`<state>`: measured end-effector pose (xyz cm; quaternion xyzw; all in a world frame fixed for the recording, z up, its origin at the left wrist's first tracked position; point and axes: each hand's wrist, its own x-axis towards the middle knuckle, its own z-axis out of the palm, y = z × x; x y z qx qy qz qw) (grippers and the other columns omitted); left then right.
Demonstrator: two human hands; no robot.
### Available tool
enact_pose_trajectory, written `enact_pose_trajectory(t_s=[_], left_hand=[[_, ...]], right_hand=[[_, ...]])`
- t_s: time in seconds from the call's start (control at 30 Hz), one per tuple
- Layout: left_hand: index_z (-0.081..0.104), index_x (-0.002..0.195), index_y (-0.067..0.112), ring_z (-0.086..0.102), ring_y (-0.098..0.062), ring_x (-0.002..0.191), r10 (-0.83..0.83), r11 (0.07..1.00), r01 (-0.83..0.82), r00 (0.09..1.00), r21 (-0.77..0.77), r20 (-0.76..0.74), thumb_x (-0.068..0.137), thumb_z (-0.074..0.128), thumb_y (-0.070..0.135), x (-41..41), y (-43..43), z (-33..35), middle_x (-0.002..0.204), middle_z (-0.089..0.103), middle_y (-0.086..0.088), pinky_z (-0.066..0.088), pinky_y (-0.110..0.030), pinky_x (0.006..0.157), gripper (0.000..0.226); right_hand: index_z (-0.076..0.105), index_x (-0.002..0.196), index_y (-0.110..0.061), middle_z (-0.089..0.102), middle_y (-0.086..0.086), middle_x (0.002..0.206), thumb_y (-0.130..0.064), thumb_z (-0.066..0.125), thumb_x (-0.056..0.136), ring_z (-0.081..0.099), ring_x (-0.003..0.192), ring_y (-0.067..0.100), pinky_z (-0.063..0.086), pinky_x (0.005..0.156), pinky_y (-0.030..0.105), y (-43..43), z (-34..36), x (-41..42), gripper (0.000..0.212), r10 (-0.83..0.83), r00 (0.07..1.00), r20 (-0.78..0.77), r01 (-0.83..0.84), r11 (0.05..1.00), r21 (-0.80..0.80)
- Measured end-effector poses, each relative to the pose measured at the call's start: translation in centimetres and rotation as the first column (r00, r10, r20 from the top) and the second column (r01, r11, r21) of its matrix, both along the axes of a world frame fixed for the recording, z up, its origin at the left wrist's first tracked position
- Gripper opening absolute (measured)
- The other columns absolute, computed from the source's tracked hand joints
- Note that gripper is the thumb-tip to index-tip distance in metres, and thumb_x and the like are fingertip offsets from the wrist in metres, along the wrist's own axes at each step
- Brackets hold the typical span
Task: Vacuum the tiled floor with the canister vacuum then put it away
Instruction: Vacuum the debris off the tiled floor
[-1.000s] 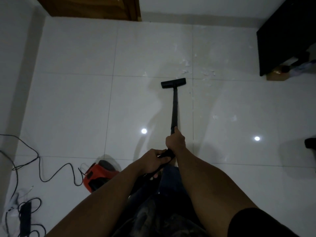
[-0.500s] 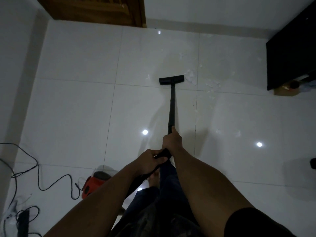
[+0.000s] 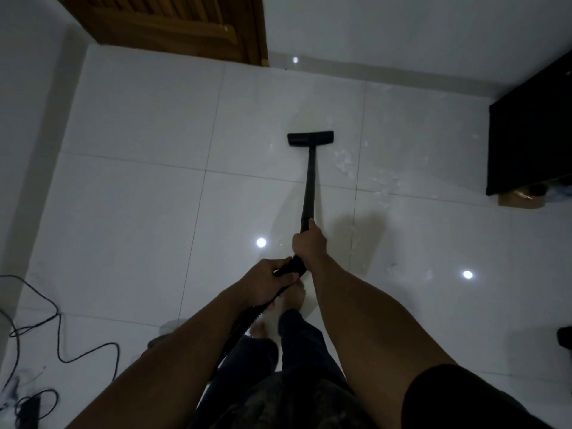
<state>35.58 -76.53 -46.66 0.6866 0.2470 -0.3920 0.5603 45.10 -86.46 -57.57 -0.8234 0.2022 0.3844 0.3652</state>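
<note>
A tiled floor point(image 3: 130, 212) with a vacuum wand point(image 3: 310, 181) held in both hands.
The right hand point(image 3: 309, 243) has its fingers curled round the wand; the left hand point(image 3: 266, 280), at its 7 o'clock, grips the hose end point(image 3: 291, 267). The nozzle point(image 3: 310, 139) rests flat at 12 o'clock, with paper scraps point(image 3: 345, 165) at its 4 o'clock.

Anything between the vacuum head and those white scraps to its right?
Nothing visible. Only bare tile separates the vacuum head from the white scraps, which lie just right of the wand. The black cabinet stands farther right, beyond them.
</note>
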Motion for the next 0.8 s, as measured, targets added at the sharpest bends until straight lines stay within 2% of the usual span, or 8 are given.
enact_pose_trajectory(t_s=[0.1,0.17,0.23,0.33,0.5,0.57,0.67,0.8], left_hand=[[0.053,0.141,0.018,0.056,0.004,0.043,0.013,1.000,-0.013,1.000,-0.001,0.009,0.102,0.057,0.027,1.4,0.6,0.2,0.067,0.061,0.008,0.042,-0.009,0.046,0.041],[0.053,0.140,0.019,0.057,-0.001,0.042,0.014,1.000,-0.014,1.000,-0.003,-0.006,0.102,0.057,0.028,2.1,1.3,0.1,0.058,0.062,0.010,0.045,-0.014,0.047,0.040],[0.054,0.138,0.022,0.056,-0.015,0.043,0.010,1.000,-0.010,1.000,-0.001,-0.021,0.101,0.058,0.034,2.7,2.2,-0.3,0.064,0.065,-0.004,0.049,-0.025,0.043,0.039],[0.054,0.137,0.017,0.055,-0.018,0.042,0.013,1.000,-0.013,0.999,0.007,-0.032,0.099,0.059,0.036,4.2,3.8,-0.7,0.074,0.063,-0.015,0.048,-0.027,0.039,0.043],[0.054,0.137,0.023,0.057,-0.018,0.042,-0.026,1.000,0.026,0.999,-0.003,0.020,0.100,0.058,0.035,7.9,7.2,-0.9,0.058,0.061,-0.003,0.050,-0.029,0.045,0.039],[0.055,0.137,0.021,0.057,-0.013,0.042,-0.033,0.999,0.032,0.998,0.021,0.046,0.101,0.058,0.032,9.4,8.6,-1.0,0.059,0.061,-0.001,0.049,-0.024,0.045,0.039],[0.055,0.139,0.019,0.055,0.006,0.042,-0.057,0.997,0.051,0.994,0.060,0.097,0.102,0.056,0.025,11.3,10.3,-0.7,0.063,0.057,0.014,0.040,-0.006,0.046,0.037],[0.057,0.136,0.014,0.055,0.010,0.042,-0.056,0.997,0.051,0.993,0.051,0.103,0.103,0.055,0.018,14.2,12.0,-0.7,0.064,0.057,0.016,0.040,-0.005,0.046,0.034]], right_hand=[[0.021,0.159,-0.026,0.053,0.012,0.140,-0.010,0.049,0.091,0.059,0.116,0.030,0.054,0.096,0.043,0.6,-0.2,1.2,0.075,-0.023,0.999,-0.024,0.023,1.000,0.004],[0.019,0.159,-0.029,0.054,0.011,0.139,-0.011,0.049,0.092,0.060,0.112,0.029,0.055,0.093,0.044,1.5,-0.3,1.9,0.076,-0.037,0.998,-0.040,0.037,0.999,-0.005],[0.018,0.159,-0.029,0.054,0.010,0.138,-0.010,0.049,0.092,0.061,0.110,0.028,0.056,0.092,0.043,2.4,-0.3,2.7,0.076,-0.041,0.998,-0.046,0.040,0.999,-0.017],[0.018,0.159,-0.029,0.054,0.010,0.137,-0.009,0.049,0.092,0.061,0.110,0.028,0.057,0.090,0.043,3.9,0.0,4.3,0.076,-0.022,0.998,-0.053,0.021,0.999,-0.025],[0.020,0.159,-0.026,0.054,0.011,0.138,-0.013,0.050,0.093,0.059,0.116,0.030,0.055,0.092,0.039,6.9,0.1,8.2,0.074,0.021,1.000,-0.018,-0.021,1.000,-0.020],[0.022,0.159,-0.025,0.055,0.011,0.137,-0.013,0.050,0.093,0.060,0.114,0.030,0.055,0.088,0.037,8.2,-0.1,9.8,0.072,0.014,1.000,-0.001,-0.014,1.000,-0.008],[0.023,0.158,-0.027,0.055,0.010,0.138,-0.014,0.049,0.095,0.061,0.112,0.028,0.055,0.086,0.036,10.2,-0.5,11.2,0.070,-0.064,0.998,-0.020,0.064,0.998,0.004],[0.017,0.160,-0.028,0.055,0.009,0.140,-0.016,0.047,0.098,0.060,0.114,0.027,0.048,0.079,0.029,11.7,-0.6,14.0,0.070,-0.120,0.992,-0.041,0.120,0.993,-0.011]])
